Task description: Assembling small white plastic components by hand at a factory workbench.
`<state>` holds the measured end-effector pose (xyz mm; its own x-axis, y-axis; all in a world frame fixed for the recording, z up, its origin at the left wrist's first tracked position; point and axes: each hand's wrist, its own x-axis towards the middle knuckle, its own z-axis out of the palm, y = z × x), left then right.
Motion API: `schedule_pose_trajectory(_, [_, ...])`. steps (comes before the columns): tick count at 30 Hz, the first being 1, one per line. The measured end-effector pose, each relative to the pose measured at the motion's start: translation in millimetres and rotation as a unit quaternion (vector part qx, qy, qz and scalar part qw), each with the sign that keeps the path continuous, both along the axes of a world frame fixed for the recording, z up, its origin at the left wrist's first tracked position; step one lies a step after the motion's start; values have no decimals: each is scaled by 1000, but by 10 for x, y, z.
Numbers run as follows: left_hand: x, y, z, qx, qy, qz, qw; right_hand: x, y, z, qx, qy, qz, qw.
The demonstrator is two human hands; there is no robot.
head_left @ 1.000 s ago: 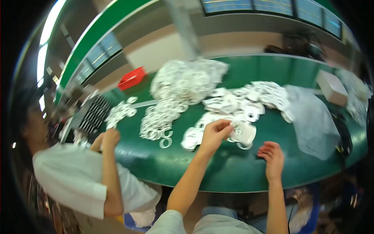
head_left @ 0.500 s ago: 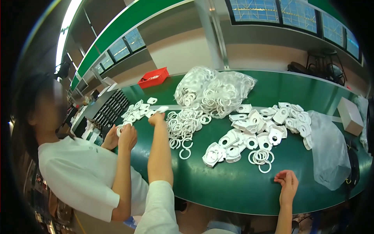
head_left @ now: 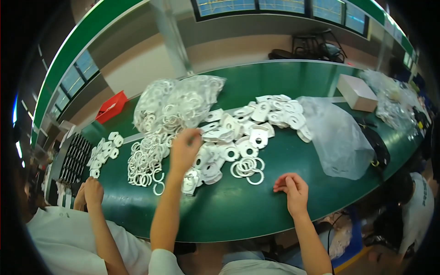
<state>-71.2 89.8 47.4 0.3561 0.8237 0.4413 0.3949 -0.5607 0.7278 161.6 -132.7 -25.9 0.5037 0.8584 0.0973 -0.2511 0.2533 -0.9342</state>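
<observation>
Back to the heaped white, holed plastic plates (head_left: 257, 131) the left hand (head_left: 185, 149) is swung, one apparently delivered; its blurred grip can't be told; the right hand (head_left: 294, 190) is held half-open, empty.

L hand (head_left: 185, 150) hides pt of white-piece pile (head_left: 259, 130); grip unclear; co-worker (head_left: 78, 240) cut off, btm edge.

Left hand (head_left: 184, 151): withdrawn from small pile of white plates (head_left: 107, 145) at left, now at left edge of large heap of white plates (head_left: 229, 121); plate raised a second ago no longer visible in it. View: swung rightward. Second person (head_left: 419, 208): newly visible, right rim.
</observation>
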Motion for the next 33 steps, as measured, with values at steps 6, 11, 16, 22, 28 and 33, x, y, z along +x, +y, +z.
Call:
schedule_pose_trajectory(6, [671,-899,-351,102,203,-94,969,1204,-391,-109,126,-7,-354,927])
schedule_pose_trajectory(11, [695,-828,-495,87,157,-84,980,2017,-231,-7,-115,-288,-316,897])
schedule_pose_trajectory(16, [859,-904,-394,148,106,-112,977,2747,397,-333,-214,-555,-300,746])
schedule_pose_trajectory(22, [1578,-612,-246,203,136,-141,959,2373,612,20,-303,-589,-169,730])
schedule_pose_trajectory(28, [2462,-165,-429,357,230,-117,898,2687,824,-380,-202,-648,-150,719])
schedule_pose_trajectory(33, [2423,-132,-275,217,62,-89,970,2465,758,-138,-298,-739,-167,580])
